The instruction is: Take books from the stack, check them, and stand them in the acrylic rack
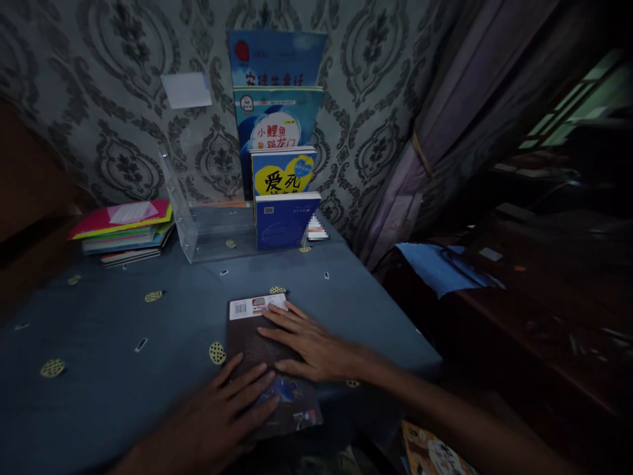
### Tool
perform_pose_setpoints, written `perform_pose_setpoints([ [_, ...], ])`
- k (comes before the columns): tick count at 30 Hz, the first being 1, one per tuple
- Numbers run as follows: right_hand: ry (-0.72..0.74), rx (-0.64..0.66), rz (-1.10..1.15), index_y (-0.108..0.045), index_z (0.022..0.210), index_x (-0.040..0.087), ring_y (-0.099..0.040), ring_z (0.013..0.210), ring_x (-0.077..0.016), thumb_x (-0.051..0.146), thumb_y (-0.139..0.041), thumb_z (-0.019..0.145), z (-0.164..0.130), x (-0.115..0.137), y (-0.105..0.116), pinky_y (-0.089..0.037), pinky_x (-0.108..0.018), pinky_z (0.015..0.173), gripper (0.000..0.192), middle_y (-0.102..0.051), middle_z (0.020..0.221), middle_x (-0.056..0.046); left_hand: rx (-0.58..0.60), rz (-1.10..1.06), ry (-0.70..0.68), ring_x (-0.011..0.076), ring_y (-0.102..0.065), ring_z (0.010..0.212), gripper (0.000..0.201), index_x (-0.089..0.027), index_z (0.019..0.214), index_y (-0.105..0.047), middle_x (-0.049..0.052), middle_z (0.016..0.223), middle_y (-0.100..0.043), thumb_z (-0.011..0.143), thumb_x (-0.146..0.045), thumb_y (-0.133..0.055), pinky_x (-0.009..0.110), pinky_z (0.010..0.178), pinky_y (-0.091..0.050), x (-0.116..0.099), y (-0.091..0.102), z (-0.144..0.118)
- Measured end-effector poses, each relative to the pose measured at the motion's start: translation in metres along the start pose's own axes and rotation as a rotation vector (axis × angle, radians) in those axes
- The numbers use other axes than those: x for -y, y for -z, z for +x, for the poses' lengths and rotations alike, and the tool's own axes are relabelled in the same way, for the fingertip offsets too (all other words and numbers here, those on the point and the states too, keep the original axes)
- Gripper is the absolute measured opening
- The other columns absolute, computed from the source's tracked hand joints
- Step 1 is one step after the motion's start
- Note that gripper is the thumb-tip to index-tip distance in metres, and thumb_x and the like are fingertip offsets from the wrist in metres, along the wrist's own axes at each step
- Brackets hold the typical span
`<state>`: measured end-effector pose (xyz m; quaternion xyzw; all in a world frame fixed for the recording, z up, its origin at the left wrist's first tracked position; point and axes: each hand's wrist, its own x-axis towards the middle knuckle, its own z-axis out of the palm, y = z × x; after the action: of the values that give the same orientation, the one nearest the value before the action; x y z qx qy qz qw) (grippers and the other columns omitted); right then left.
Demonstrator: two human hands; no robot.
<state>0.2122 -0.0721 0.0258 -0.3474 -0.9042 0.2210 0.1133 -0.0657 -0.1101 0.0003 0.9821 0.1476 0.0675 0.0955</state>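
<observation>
A dark book (247,340) with a white barcode strip along its far end lies flat near the front edge of the table. My right hand (309,343) rests on its upper right part, fingers spread and stretched out. Across its lower left side lie the fingers of my left hand (230,402), also apart. Neither hand is wrapped round the book. Beyond it, a clear acrylic stand (180,204) holds several upright books in steps, with a small blue book (287,221) in front and a yellow and blue book (284,173) behind that.
A stack of books and folders (126,231) lies at the back left, a pink and yellow one on top. A purple curtain (395,178) hangs at the right. Past the table's right edge are a blue cloth (440,267) and, lower down, a colourful book (435,452).
</observation>
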Motion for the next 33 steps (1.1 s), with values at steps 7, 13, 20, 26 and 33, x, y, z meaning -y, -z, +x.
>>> perform_pose_setpoints([
  [7, -0.038, 0.040, 0.309, -0.047, 0.150, 0.028, -0.027, 0.153, -0.0219, 0.051, -0.045, 0.102, -0.030, 0.009, 0.012, -0.011, -0.052, 0.127, 0.053, -0.037, 0.162, -0.006, -0.234, -0.137, -0.099, 0.0245, -0.052, 0.139, 0.072, -0.026, 0.162, -0.016, 0.009, 0.139, -0.065, 0.101, -0.036, -0.054, 0.052, 0.124, -0.031, -0.010, 0.031, -0.006],
  [13, 0.032, -0.008, 0.721, -0.053, 0.147, 0.029, -0.031, 0.151, -0.0342, 0.079, -0.057, 0.081, -0.039, -0.007, 0.019, -0.012, -0.060, 0.124, 0.083, -0.044, 0.159, -0.010, -0.615, -0.457, 0.060, 0.0236, -0.069, 0.116, 0.036, -0.023, 0.132, -0.060, 0.009, 0.121, -0.075, 0.099, -0.037, -0.059, 0.038, 0.108, -0.050, -0.010, 0.065, 0.008],
  [20, -0.157, -0.375, 0.697, -0.067, 0.130, 0.028, -0.062, 0.124, -0.0275, 0.054, -0.058, 0.095, -0.015, -0.001, 0.006, -0.047, -0.047, 0.108, 0.045, -0.068, 0.132, -0.008, -0.956, -0.771, 0.391, 0.0192, -0.073, 0.086, 0.026, -0.019, 0.105, -0.068, 0.004, 0.092, -0.076, 0.096, -0.043, -0.062, 0.027, 0.077, -0.056, 0.013, 0.085, 0.047],
  [26, -0.198, -0.598, 0.687, -0.072, 0.105, 0.021, -0.068, 0.097, -0.0242, 0.055, -0.055, 0.095, 0.016, -0.015, 0.003, -0.056, -0.038, 0.086, 0.039, -0.074, 0.099, -0.004, -1.116, -0.815, 0.446, 0.0163, -0.066, 0.088, 0.033, -0.021, 0.114, -0.058, 0.003, 0.096, -0.069, 0.096, -0.048, -0.059, 0.027, 0.078, -0.053, 0.061, 0.061, 0.073],
  [33, -0.280, -0.718, 0.850, -0.064, 0.105, 0.022, -0.065, 0.077, -0.0184, 0.057, -0.059, 0.091, 0.043, -0.017, 0.002, -0.055, -0.033, 0.074, 0.038, -0.070, 0.088, -0.002, -1.088, -1.000, 0.544, 0.0165, -0.067, 0.075, 0.045, -0.024, 0.122, -0.045, 0.001, 0.090, -0.069, 0.087, -0.042, -0.068, 0.026, 0.063, -0.052, 0.095, 0.050, 0.073],
])
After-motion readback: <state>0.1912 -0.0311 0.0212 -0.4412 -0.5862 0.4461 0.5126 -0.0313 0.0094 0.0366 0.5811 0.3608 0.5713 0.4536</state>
